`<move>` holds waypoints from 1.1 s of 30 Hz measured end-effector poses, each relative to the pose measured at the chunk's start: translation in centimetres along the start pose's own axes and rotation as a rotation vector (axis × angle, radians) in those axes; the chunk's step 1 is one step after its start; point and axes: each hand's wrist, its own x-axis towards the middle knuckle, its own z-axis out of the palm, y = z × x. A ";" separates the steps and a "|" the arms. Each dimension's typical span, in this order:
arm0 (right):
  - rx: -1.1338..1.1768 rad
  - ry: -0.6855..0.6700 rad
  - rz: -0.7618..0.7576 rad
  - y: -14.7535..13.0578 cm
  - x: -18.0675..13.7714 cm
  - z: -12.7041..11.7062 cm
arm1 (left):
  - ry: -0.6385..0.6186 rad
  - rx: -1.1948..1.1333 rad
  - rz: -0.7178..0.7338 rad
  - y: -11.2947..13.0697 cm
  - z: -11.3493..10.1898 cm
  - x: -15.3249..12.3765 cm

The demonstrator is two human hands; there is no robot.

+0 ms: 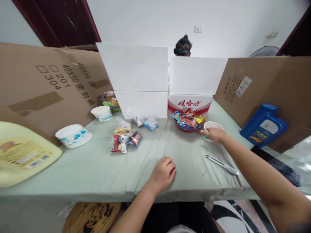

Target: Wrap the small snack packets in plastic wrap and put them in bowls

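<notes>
My right hand (215, 134) is at a white paper bowl (213, 125) with a blue-green print, fingers across its near side, seemingly gripping it. Just left of that bowl is a reddish bowl (187, 127) heaped with wrapped snacks (190, 119). Near the table's front edge rests my left hand (163, 172), its fingers curled in and nothing visible in them. Beyond it lie several small packets: a red-and-white one (119, 144), a dark one (134, 138), a yellow one (122, 127), a grey one (138, 121) and a blue one (151, 123).
Two more paper bowls (73, 136) stand left, near a snack-filled bowl (112, 103). A yellow jug (26, 155) and blue bottle (264, 126) flank the table. A pen (222, 165) lies front right. Cardboard (48, 81) and white boxes (141, 71) form a barrier; a person's head (183, 46) shows behind.
</notes>
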 end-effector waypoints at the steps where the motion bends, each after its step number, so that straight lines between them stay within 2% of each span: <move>1: -0.001 -0.057 -0.005 0.0 0.4 0.2 | -0.001 0.006 -0.006 0.1 0.0 0.0; 4: -0.014 -0.170 -0.025 0.1 1.5 0.8 | -0.027 -0.026 -0.064 0.0 -0.2 0.2; 7: -0.014 -0.237 -0.046 0.3 2.3 0.9 | -0.080 -0.058 -0.135 -1.3 -1.1 1.7; 10: 0.004 -0.271 -0.066 0.5 2.8 0.9 | -0.036 0.128 -0.212 -4.2 -2.4 4.9; 13: 0.016 -0.273 -0.074 0.6 3.1 1.1 | 0.003 0.380 -0.372 -8.1 -3.9 8.8; 17: 0.025 -0.250 -0.079 0.7 3.4 1.4 | -0.174 0.596 -0.432 -12.6 -5.4 12.6; 21: 0.034 -0.245 -0.085 0.8 3.5 1.5 | -0.262 0.615 -0.466 -14.5 -5.7 13.9; 24: 0.032 -0.241 -0.087 0.8 3.3 1.3 | -0.293 0.623 -0.477 -14.1 -5.4 14.0; 27: 0.021 -0.235 -0.072 0.7 3.2 1.2 | -0.293 0.623 -0.432 -12.0 -5.1 13.7; 30: 0.012 -0.230 -0.062 0.7 3.1 1.1 | -0.305 0.583 -0.326 -8.1 -4.5 12.3; 33: 0.004 -0.237 -0.048 0.5 2.9 1.0 | -0.301 0.508 -0.171 -3.1 -2.6 9.4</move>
